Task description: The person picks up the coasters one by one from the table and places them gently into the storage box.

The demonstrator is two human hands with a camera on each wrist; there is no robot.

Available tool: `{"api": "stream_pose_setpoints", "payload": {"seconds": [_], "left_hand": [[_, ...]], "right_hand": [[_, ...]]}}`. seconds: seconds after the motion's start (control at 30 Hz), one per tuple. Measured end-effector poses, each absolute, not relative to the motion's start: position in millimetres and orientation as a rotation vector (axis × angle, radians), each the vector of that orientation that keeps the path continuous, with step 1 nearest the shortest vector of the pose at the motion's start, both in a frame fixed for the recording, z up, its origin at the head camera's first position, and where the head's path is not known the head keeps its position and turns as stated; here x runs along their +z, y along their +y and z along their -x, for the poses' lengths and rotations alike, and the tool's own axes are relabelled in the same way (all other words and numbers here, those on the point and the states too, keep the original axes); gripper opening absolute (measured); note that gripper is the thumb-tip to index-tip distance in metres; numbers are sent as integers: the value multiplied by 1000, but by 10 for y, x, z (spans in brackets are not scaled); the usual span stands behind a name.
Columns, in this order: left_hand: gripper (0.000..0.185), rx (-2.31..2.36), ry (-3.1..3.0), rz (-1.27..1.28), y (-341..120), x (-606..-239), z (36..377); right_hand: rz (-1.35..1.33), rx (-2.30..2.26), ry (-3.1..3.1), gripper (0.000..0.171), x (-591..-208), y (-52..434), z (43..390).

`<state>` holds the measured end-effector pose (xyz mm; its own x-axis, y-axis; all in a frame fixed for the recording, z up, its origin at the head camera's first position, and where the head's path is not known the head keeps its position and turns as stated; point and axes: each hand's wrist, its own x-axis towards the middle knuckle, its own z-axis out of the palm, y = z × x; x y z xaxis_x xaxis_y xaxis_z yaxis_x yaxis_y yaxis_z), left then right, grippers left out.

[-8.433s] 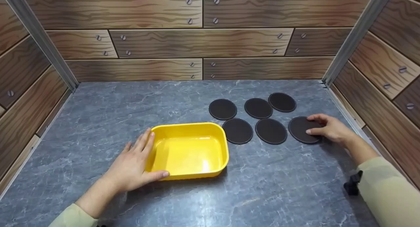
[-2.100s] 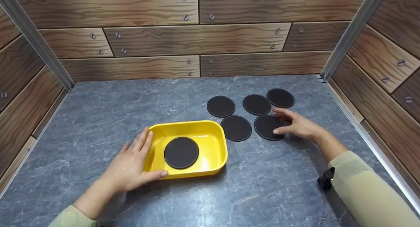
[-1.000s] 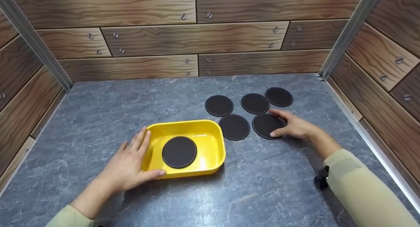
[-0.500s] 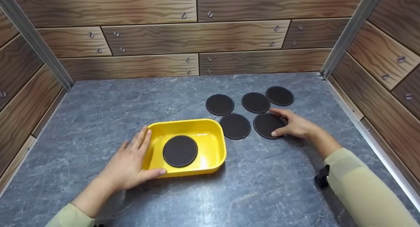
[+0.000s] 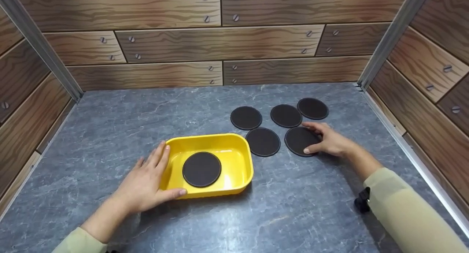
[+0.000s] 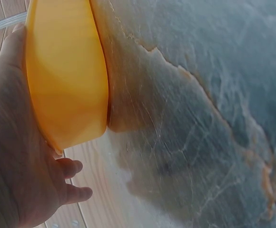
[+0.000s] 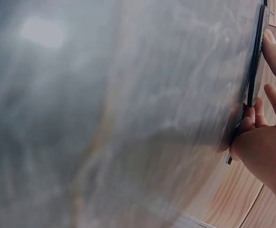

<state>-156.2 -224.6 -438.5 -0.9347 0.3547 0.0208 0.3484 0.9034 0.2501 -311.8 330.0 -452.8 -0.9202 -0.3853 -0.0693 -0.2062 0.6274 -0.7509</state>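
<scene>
A yellow plastic tray [image 5: 236,165] stands on the table, with one round black coaster [image 5: 201,169] lying flat inside. My left hand [image 5: 144,185] rests on the tray's left end, fingers straight along that side and thumb on the front rim. In the left wrist view the tray's yellow wall [image 6: 69,76] lies against the palm side. My right hand [image 5: 331,141] grips another black coaster [image 5: 299,140] by its right part, thumb at the front edge and fingertips at the back. This coaster appears edge-on [image 7: 256,61] in the right wrist view.
Several more coasters lie flat to the left of and behind my right hand, among them the near one [image 5: 263,141], the left one [image 5: 246,118], the middle one [image 5: 286,115] and the far one [image 5: 313,108]. Wood-patterned walls [image 5: 146,75] enclose the grey marbled table [image 5: 146,106].
Since the oldest frame, the far-right coaster is gone from its spot and one lies in the tray. My right hand has moved left to another coaster. Lately little has moved; the left hand stays.
</scene>
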Motion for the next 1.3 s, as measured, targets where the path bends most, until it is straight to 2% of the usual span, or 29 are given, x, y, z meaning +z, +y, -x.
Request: {"api": "stream_pose_setpoints", "payload": {"seconds": [0.63, 1.07, 1.3], "left_hand": [[124, 395, 3042, -555, -2234, -4387, 1559], [124, 395, 3038, -553, -2236, -4382, 1564], [123, 397, 3051, -573, -2243, -4392, 1566]], "right_hand": [[485, -1147, 2653, 98, -4504, 3273, 3033], [455, -1156, 2676, 67, -4444, 3305, 2992], [414, -1088, 2712, 64, -4346, 3353, 2980]]}}
